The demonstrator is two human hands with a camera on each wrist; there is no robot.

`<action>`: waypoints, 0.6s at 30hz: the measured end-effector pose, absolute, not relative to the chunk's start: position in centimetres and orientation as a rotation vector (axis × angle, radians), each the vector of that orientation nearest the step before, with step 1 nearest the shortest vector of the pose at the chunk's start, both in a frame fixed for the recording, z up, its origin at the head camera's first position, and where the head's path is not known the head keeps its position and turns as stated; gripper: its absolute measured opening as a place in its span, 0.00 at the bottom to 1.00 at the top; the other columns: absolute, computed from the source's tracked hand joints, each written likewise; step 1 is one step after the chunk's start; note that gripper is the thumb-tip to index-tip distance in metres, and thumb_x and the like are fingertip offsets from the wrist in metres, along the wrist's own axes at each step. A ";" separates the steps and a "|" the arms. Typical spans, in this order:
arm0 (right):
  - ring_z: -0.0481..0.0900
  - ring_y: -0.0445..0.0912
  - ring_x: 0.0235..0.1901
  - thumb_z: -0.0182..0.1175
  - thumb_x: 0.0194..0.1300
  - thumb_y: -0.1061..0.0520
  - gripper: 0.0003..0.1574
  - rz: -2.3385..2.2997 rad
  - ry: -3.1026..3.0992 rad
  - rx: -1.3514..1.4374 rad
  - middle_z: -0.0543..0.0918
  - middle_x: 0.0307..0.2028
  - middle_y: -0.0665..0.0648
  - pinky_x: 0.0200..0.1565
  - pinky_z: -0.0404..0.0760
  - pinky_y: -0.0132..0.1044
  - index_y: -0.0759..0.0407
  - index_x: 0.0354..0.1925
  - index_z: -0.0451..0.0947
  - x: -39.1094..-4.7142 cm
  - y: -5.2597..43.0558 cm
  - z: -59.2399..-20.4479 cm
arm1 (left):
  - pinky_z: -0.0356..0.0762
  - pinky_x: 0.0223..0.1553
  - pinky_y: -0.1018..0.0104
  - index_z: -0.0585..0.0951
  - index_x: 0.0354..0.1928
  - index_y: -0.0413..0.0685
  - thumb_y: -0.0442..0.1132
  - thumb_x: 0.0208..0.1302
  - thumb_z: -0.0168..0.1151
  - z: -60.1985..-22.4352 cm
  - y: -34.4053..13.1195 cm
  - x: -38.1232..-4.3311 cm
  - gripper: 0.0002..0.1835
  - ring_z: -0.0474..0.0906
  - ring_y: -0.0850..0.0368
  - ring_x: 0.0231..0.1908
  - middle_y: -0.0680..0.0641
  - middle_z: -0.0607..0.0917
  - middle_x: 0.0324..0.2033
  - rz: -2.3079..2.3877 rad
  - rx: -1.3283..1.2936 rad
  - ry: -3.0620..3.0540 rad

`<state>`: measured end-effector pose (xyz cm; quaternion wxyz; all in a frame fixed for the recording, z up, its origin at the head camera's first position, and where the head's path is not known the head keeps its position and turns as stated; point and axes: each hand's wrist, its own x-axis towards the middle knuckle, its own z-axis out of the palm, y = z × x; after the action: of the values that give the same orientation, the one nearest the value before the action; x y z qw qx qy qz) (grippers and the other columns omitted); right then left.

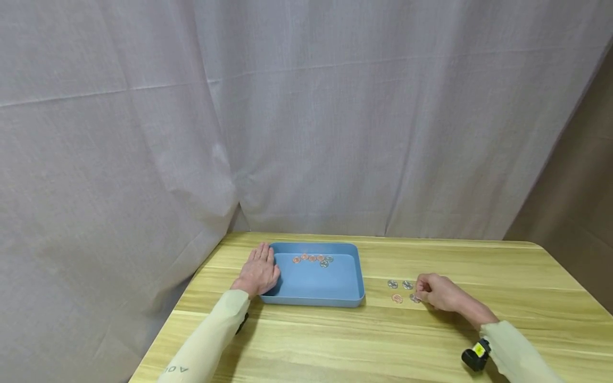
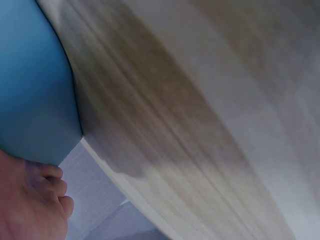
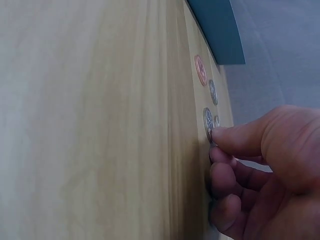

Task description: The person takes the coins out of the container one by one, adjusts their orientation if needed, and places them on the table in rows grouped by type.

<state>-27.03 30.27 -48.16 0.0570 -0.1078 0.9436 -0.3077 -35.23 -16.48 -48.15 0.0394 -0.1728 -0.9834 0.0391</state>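
Observation:
A blue rectangular tray [image 1: 313,303] lies on the table, with several copper coins [image 1: 313,258] and two silver coins [image 1: 324,264] near its far side. My left hand [image 1: 259,270] rests on the tray's left rim, fingers extended forward. In the left wrist view, its fingertips [image 2: 60,187] show beside the tray wall. To the right of the tray, my right hand [image 1: 438,291] has curled fingers, with thumb and forefinger at the edge of a silver coin [image 3: 208,120] and pinching there. Beside that coin lie a copper coin [image 1: 397,299] and two more silver coins [image 1: 392,284].
The wooden table [image 1: 306,340] extends in front of the tray and to the right of the coins. Behind its far edge hangs a grey curtain [image 1: 311,133]. A black device [image 1: 475,359] is strapped to the right wrist.

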 end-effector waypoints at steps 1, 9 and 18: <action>0.69 0.40 0.17 0.60 0.63 0.65 0.09 -0.933 2.864 -0.323 0.73 0.20 0.51 0.18 0.67 0.27 0.58 0.28 0.72 -27.2 30.4 -48.2 | 0.50 0.76 0.50 0.58 0.74 0.35 0.49 0.76 0.35 -48.1 -16.5 -35.2 0.33 0.49 0.42 0.76 0.36 0.56 0.75 0.113 -0.529 -3.014; 0.69 0.41 0.18 0.60 0.63 0.64 0.08 -0.903 2.887 -0.259 0.75 0.23 0.52 0.17 0.66 0.27 0.58 0.28 0.72 -27.7 31.6 -48.3 | 0.50 0.76 0.50 0.57 0.74 0.35 0.50 0.76 0.34 -48.0 -16.5 -35.2 0.33 0.48 0.42 0.77 0.36 0.55 0.75 0.101 -0.530 -3.023; 0.69 0.42 0.17 0.57 0.65 0.64 0.08 -0.895 2.890 -0.201 0.75 0.23 0.53 0.16 0.65 0.26 0.58 0.29 0.71 -28.3 32.6 -48.3 | 0.50 0.76 0.50 0.57 0.74 0.35 0.50 0.76 0.34 -48.0 -16.4 -35.3 0.33 0.48 0.42 0.77 0.37 0.55 0.76 0.110 -0.520 -3.028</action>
<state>-28.27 32.59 -48.29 0.0545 -0.0661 0.9518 -0.2946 -35.28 -16.41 -48.04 0.0337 -0.1691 -0.9844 0.0358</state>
